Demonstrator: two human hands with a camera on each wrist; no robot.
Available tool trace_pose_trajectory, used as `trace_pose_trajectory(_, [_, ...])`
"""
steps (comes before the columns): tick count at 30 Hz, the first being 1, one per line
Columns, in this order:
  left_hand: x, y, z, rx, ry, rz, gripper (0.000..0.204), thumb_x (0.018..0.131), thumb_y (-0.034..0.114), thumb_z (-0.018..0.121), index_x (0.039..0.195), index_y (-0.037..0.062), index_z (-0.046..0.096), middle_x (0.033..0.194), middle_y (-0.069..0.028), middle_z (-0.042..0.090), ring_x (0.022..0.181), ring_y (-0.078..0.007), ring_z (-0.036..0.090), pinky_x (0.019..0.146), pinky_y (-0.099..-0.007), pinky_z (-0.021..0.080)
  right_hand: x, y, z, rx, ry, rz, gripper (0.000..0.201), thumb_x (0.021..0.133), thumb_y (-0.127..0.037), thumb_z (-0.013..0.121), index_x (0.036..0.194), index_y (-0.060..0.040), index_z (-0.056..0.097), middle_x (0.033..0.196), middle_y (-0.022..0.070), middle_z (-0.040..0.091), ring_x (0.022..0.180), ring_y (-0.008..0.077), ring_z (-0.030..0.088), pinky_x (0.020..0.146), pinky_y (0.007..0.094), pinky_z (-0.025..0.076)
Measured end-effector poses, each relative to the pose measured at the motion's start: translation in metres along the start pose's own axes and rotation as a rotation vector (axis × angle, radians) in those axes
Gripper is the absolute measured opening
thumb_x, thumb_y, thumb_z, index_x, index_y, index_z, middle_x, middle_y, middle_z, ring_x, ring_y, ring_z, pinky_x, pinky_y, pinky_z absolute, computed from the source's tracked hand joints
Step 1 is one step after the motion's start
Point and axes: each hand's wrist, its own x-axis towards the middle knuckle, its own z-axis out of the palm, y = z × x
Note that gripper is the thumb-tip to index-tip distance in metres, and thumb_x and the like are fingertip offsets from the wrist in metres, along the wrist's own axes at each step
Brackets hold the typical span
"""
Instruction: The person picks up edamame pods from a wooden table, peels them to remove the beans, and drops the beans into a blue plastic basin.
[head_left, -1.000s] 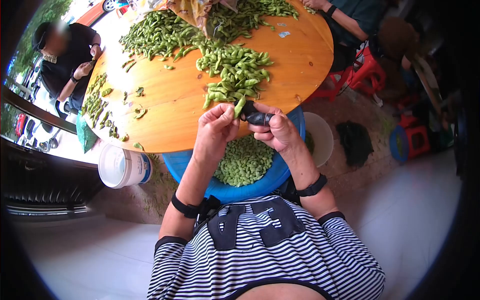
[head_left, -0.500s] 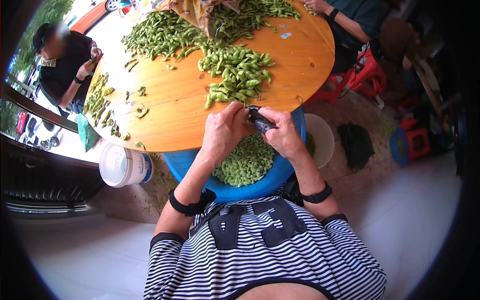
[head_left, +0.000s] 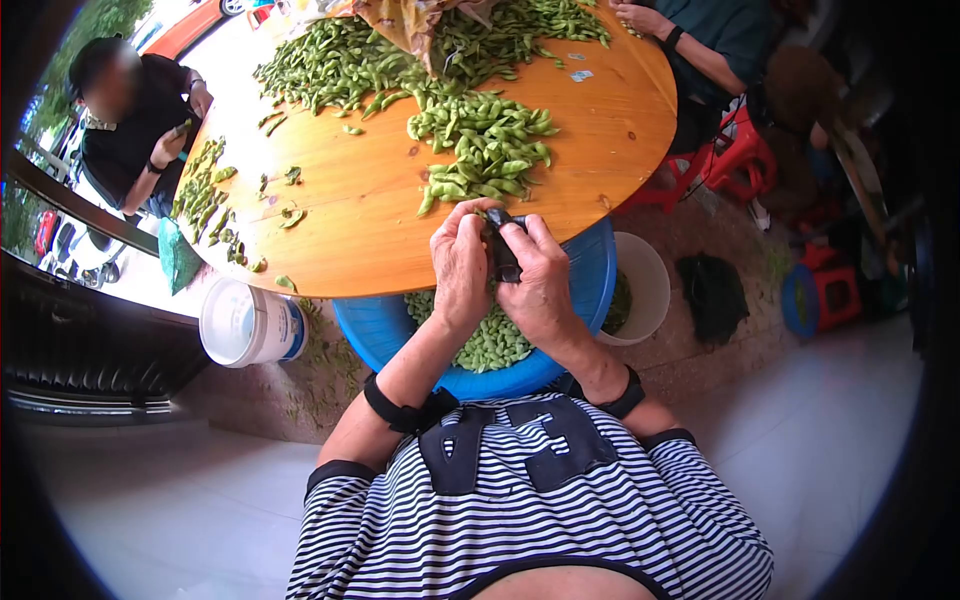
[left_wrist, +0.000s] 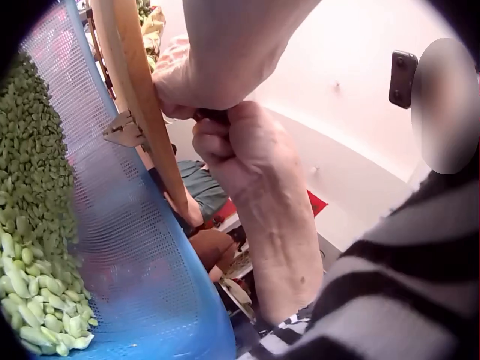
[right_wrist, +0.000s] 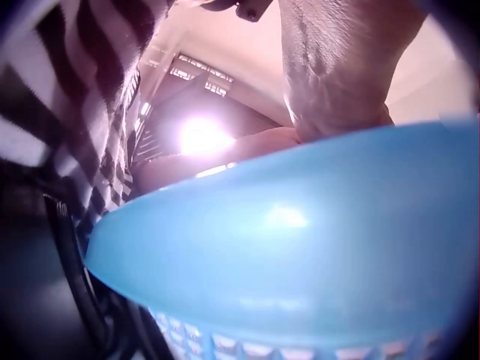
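Observation:
In the head view my left hand (head_left: 462, 265) and right hand (head_left: 540, 270) meet at the table's near edge, over a blue basket (head_left: 362, 330) of shelled green soybeans (head_left: 495, 342). Their fingers are bent together around a soybean pod that they mostly hide. Shiny black covers (head_left: 503, 262) sit on the right thumb and index fingertip. The left wrist view has the curled right hand (left_wrist: 244, 142) against the left hand (left_wrist: 176, 82). Just beyond the fingers lies a heap of unshelled pods (head_left: 490, 150).
A larger pod pile (head_left: 340, 65) covers the back of the round wooden table (head_left: 350, 220). White buckets (head_left: 240, 325) (head_left: 645, 290) stand at either side of the basket. One person (head_left: 130, 120) works at the left, another (head_left: 700, 50) at the far right. Red stools (head_left: 740, 155) stand right.
A second ago the left hand held a pod upright in plain sight. The hands have since closed together over it, hiding it, and turned slightly.

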Motion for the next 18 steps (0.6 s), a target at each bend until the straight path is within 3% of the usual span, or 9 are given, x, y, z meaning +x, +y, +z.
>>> trace_pose_trajectory(4, [-0.001, 0.001, 0.006, 0.045, 0.018, 0.036, 0.022, 0.091, 0.012, 0.044, 0.096, 0.0041, 0.063, 0.073, 0.0025, 0.053, 0.063, -0.005, 0.05, 0.055, -0.02, 0.042, 0.004, -0.001, 0.002, 0.039, 0.033, -0.034, 0.035, 0.069, 0.007, 0.062, 0.104, 0.0052, 0.058, 0.091, 0.0209, 0.051, 0.079, 0.0402, 0.058, 0.067, 0.0431, 0.048])
trace_pose_trajectory(6, [0.0, -0.003, 0.007, -0.329, 0.009, -0.196, 0.019, 0.093, 0.013, 0.045, 0.098, 0.0045, 0.061, 0.08, 0.0004, 0.056, 0.069, -0.0073, 0.055, 0.061, -0.0213, 0.045, 0.005, 0.006, -0.002, 0.024, 0.078, 0.001, 0.032, 0.072, 0.008, 0.058, 0.104, 0.0046, 0.061, 0.084, 0.0167, 0.053, 0.072, 0.0335, 0.058, 0.062, 0.0365, 0.047])
trace_pose_trajectory(9, [-0.003, -0.005, 0.01, -0.376, -0.095, -0.194, 0.015, 0.095, 0.013, 0.045, 0.098, 0.0058, 0.058, 0.083, -0.0001, 0.057, 0.07, -0.0085, 0.057, 0.061, -0.0226, 0.046, 0.004, 0.006, -0.009, 0.047, 0.135, -0.022, 0.029, 0.074, 0.007, 0.057, 0.103, 0.0043, 0.061, 0.082, 0.0171, 0.053, 0.071, 0.0338, 0.058, 0.061, 0.0362, 0.047])
trace_pose_trajectory(11, [-0.002, -0.005, 0.007, -0.347, -0.115, -0.179, 0.014, 0.096, 0.013, 0.045, 0.096, 0.0066, 0.057, 0.079, 0.0013, 0.056, 0.065, -0.0065, 0.053, 0.054, -0.0216, 0.042, 0.004, 0.013, -0.012, 0.023, 0.164, -0.067, 0.022, 0.078, 0.006, 0.054, 0.099, 0.0046, 0.061, 0.082, 0.0122, 0.056, 0.066, 0.0249, 0.058, 0.057, 0.0319, 0.045])
trace_pose_trajectory(13, [0.003, -0.003, -0.003, -0.221, -0.255, -0.249, 0.015, 0.096, 0.012, 0.046, 0.103, 0.0048, 0.056, 0.084, -0.0012, 0.057, 0.07, -0.0086, 0.054, 0.058, -0.0227, 0.045, 0.006, 0.016, -0.026, 0.369, -0.071, 0.31, 0.028, 0.074, 0.009, 0.051, 0.099, 0.0026, 0.062, 0.081, 0.0089, 0.054, 0.065, 0.019, 0.056, 0.055, 0.0318, 0.045])
trace_pose_trajectory(14, [0.003, -0.001, -0.007, -0.068, -0.263, -0.249, 0.014, 0.097, 0.015, 0.048, 0.1, 0.0059, 0.058, 0.082, 0.001, 0.057, 0.062, -0.0054, 0.048, 0.051, -0.0194, 0.037, 0.007, 0.021, -0.035, 0.677, -0.203, 0.565, 0.029, 0.076, 0.007, 0.048, 0.1, 0.0021, 0.062, 0.079, 0.0027, 0.053, 0.058, 0.0081, 0.045, 0.046, 0.0229, 0.038])
trace_pose_trajectory(15, [0.004, 0.005, -0.011, -0.066, -0.266, -0.251, 0.014, 0.097, 0.015, 0.048, 0.1, 0.0059, 0.058, 0.082, 0.001, 0.057, 0.062, -0.0054, 0.048, 0.051, -0.0194, 0.037, 0.009, 0.03, -0.042, 0.677, -0.199, 0.567, 0.029, 0.076, 0.007, 0.048, 0.1, 0.0021, 0.062, 0.079, 0.0027, 0.053, 0.058, 0.0081, 0.045, 0.046, 0.0229, 0.038])
trace_pose_trajectory(17, [0.006, 0.01, -0.017, 0.16, -0.332, -0.282, 0.015, 0.097, 0.019, 0.051, 0.096, 0.0059, 0.059, 0.076, 0.0024, 0.057, 0.055, -0.0046, 0.045, 0.046, -0.0186, 0.032, 0.011, 0.047, -0.048, 1.343, -0.34, 0.769, 0.029, 0.079, 0.003, 0.046, 0.105, 0.0047, 0.06, 0.083, 0.0041, 0.055, 0.054, 0.0051, 0.038, 0.041, 0.0176, 0.031])
trace_pose_trajectory(18, [0.006, 0.009, -0.016, 0.176, -0.299, -0.258, 0.018, 0.097, 0.022, 0.053, 0.093, 0.0062, 0.06, 0.07, 0.0025, 0.057, 0.051, -0.0043, 0.043, 0.043, -0.0177, 0.03, 0.01, 0.049, -0.047, 1.388, -0.28, 0.805, 0.03, 0.082, 0.0, 0.043, 0.108, 0.0088, 0.057, 0.083, 0.0069, 0.055, 0.055, 0.0046, 0.035, 0.041, 0.0148, 0.027])
